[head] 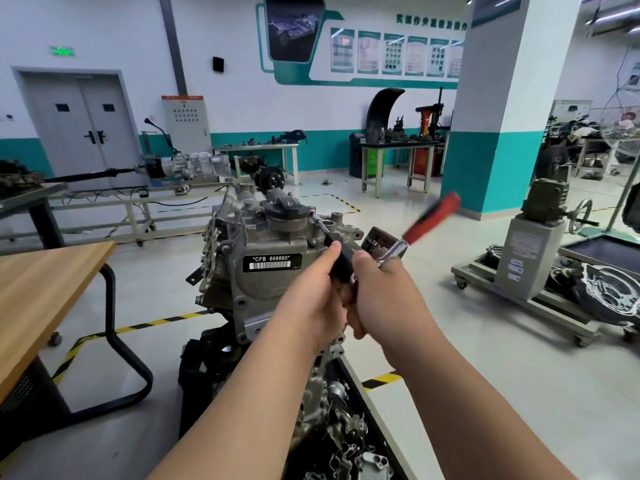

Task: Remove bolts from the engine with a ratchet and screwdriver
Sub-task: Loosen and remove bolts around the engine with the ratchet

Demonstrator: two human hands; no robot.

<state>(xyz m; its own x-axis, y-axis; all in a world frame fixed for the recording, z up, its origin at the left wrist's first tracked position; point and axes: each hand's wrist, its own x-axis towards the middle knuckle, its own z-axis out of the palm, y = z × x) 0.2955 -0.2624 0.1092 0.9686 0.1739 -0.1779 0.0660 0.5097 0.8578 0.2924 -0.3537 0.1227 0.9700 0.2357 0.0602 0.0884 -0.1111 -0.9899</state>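
- Left hand (pixel 311 303), near centre: fingers curl round the black screwdriver (pixel 338 259) handle.
- Right hand (pixel 377 299): fingers curl round the ratchet (pixel 419 230) neck; red grip blurred.
- Tools probably stiff and light; grip handles.
- Engine (pixel 266 282) beyond: heavy, rigid.

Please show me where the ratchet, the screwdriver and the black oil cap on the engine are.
ratchet (pixel 433 218): head view, on its red handle.
screwdriver (pixel 341 261): head view, on its black handle between the two hands.
black oil cap (pixel 286 208): head view, on its top face.
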